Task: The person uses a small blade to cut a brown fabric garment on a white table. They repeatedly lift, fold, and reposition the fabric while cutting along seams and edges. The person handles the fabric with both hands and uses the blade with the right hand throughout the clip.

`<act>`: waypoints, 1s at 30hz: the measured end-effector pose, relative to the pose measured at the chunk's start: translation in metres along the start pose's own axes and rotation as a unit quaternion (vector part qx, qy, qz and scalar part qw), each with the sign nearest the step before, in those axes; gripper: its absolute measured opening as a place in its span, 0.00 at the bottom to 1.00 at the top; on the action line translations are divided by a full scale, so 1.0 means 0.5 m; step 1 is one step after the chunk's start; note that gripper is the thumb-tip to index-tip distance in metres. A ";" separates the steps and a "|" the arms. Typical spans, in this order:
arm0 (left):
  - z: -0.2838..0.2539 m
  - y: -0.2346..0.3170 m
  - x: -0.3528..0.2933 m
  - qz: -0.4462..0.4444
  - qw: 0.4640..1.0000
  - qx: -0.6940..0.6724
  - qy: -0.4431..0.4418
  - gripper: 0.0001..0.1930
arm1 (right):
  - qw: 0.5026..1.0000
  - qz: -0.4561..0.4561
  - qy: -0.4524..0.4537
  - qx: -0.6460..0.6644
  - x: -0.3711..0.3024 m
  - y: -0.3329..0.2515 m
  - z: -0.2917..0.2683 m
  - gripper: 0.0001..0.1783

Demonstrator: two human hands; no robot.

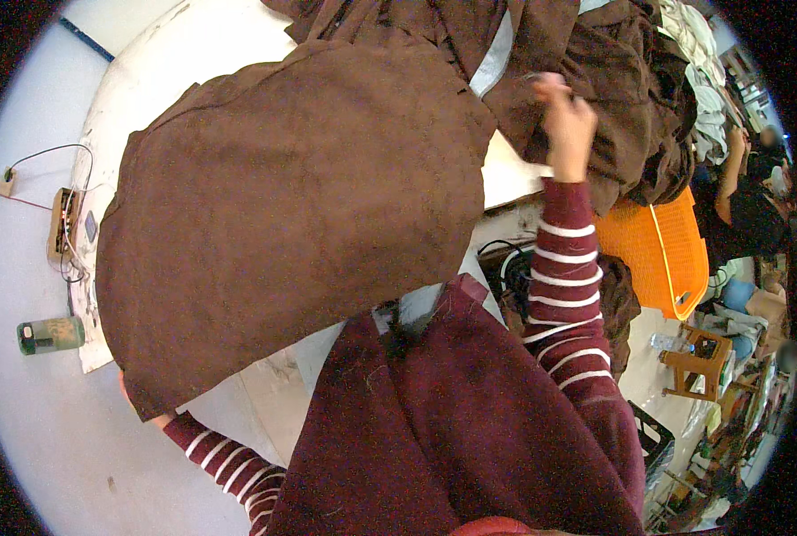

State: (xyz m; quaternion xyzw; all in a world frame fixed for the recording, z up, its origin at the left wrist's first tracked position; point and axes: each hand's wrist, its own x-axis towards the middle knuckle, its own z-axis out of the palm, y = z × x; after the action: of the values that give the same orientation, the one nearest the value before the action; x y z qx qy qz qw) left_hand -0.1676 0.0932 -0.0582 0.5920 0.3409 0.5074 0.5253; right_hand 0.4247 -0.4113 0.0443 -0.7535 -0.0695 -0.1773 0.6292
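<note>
A large brown cloth piece point(300, 196) spreads across the white table and hangs over its near edge. At its lower left corner, my left hand point(162, 420) grips the cloth, with most of the fingers hidden behind it. My right hand point(566, 134) is raised at the far right, away from this piece and in front of a heap of brown cloth point(630, 107). Its fingers are curled together and somewhat blurred; whatever they hold is too small to make out. A pale grey strip point(493, 62) lies among the heaped cloth.
The white table point(175, 62) shows beyond the cloth. An orange basket point(662, 255) stands at the right, beside dark cloth below the table. Left are a green container point(50, 336) and a wired box point(62, 223). A wooden stool point(697, 362) and other people are farther right.
</note>
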 end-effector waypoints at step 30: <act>0.363 0.070 0.019 0.124 0.899 0.392 0.150 0.19 | 0.927 0.127 -0.114 -0.333 -0.283 0.241 -0.242 0.13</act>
State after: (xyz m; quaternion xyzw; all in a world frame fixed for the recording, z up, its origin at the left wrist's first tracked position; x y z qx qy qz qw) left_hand 0.0045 0.0442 -0.0099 0.7043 0.5106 0.4768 0.1263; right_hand 0.3114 -0.5362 -0.0997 -0.9375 0.0188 -0.0218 0.3468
